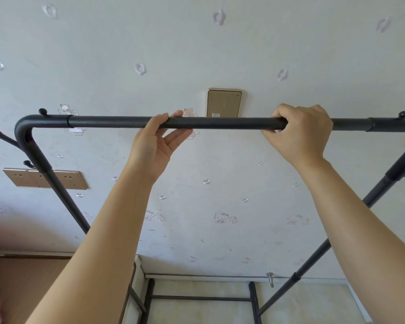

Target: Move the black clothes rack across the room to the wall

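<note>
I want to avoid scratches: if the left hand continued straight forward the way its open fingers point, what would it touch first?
Probably the wallpapered wall. The left hand has its fingers past the rack's top bar, pointing toward the bear sticker beside the gold switch plate. Depth is uncertain.

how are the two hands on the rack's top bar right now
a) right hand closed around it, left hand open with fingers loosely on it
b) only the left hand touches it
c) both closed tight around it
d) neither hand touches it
a: the right hand is wrapped around the top bar of the black clothes rack, while the left hand is open, fingers only resting on it.
</note>
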Demonstrator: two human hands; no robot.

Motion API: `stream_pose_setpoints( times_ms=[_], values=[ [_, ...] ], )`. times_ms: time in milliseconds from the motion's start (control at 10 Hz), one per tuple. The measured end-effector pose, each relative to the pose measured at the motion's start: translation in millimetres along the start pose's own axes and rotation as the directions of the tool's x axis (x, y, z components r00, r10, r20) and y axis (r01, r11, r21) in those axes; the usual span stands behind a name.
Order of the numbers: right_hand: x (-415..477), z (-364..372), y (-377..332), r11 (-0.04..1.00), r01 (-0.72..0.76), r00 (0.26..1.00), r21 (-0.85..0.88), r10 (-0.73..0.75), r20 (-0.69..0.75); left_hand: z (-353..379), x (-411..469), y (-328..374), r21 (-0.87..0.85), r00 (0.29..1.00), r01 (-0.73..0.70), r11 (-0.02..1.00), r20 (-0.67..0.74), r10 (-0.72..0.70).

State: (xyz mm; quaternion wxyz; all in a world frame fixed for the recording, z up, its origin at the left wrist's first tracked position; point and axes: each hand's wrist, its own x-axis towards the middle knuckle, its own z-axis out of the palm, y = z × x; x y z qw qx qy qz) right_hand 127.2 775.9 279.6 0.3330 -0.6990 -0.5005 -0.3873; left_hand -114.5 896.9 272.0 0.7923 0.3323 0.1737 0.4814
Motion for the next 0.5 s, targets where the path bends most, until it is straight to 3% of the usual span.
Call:
stream_pose_setpoints(
  times_ms=[200, 400, 500],
  values=[
    [0, -18, 1, 0.999, 0.0, 0.985, 0.048, -0.008, 0.173, 0, -3, 1, 0.012, 0.999, 0.052, 0.999, 0.001, -0.052],
    [7, -48, 3, 0.98, -0.07, 0.914, 0.189, -0.013, 0.407, -6, -14, 2, 0.088, 0.999, 0.029, 0.996, -0.016, -0.027],
    [0, -67, -1, 0.908, -0.189, 0.913, 0.374, 0.023, 0.406, -13, -33, -3, 0.278, 0.994, -0.001, 0.961, -0.102, 0.031]
  ],
)
